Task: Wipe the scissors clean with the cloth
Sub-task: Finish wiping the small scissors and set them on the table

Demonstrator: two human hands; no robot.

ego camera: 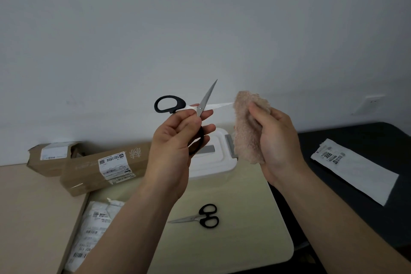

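Above the box (213, 164), the left hand (178, 140) gripped the scissors (201, 108) by the lower handle, blades spread wide. The right hand (275, 140) was clamped on the bunched cloth (246, 131), one blade's tip at the cloth's edge (contact unclear). To wipe well, I judged, the cloth should fold over that blade and be drawn from pivot to tip, with fingers kept off the edge. A second pair (200, 217) lay before the box.
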